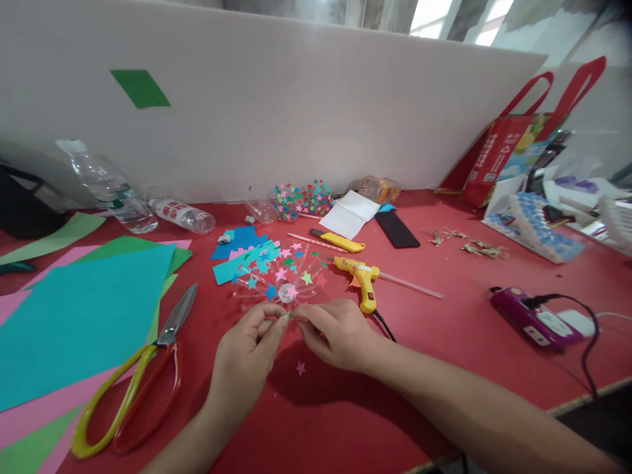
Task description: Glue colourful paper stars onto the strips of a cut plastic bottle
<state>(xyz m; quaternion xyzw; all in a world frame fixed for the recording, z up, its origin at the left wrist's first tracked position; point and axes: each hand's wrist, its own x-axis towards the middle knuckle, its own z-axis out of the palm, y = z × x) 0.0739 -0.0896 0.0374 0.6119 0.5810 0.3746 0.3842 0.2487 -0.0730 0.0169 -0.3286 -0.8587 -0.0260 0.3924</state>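
Note:
In front of me, my left hand point(251, 349) pinches a small green paper piece point(286, 315) between thumb and fingertips. My right hand point(338, 332) meets it from the other side, its fingers closed at the same piece, which is mostly hidden. Just beyond my fingertips stands a clear plastic flower-like form point(286, 292), cut into strips with colourful paper stars on them. A loose pink paper star point(301, 368) lies on the table below my hands. To the right is a yellow hot glue gun point(363, 280) with a clear glue stick point(412, 285) in its back.
Large scissors point(168, 329) lie at left beside coloured paper sheets point(89, 322). Plastic bottles point(182, 214) rest along the white panel point(276, 99). Farther back are a yellow cutter point(340, 241), a black phone point(397, 228) and star-covered balls point(316, 197). A purple power strip point(536, 319) is at right.

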